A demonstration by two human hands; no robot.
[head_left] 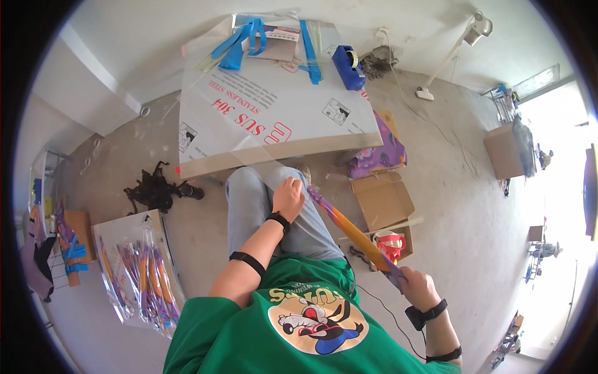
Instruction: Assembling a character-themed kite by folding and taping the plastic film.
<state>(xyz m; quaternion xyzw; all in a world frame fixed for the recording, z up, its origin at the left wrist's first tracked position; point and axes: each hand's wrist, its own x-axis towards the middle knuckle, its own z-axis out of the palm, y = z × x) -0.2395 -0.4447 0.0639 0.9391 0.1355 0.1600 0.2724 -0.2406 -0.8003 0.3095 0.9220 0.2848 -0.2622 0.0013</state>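
Observation:
My right hand (418, 288) is closed around the lower end of a long, narrow, folded purple-and-orange strip (354, 234), perhaps fabric. The strip slants up and left, its far tip near my left hand (289, 198). That hand is over my knees with its fingers pinched together. Thin clear film shows between it and the table, but what it pinches is too hard to see. Ahead stands a table (280, 134) covered with printed protective film. Blue strips (233, 53) and a blue tape dispenser (350, 67) are at its far side.
At left, a low table (112, 234) bears several similar purple-and-orange pieces (149, 274) in clear sleeves. An open cardboard box (381, 202) and a red-and-white roll (389, 244) are on the right. A black tangled heap (152, 190) lies on the floor, and a cable (392, 318) runs beside me.

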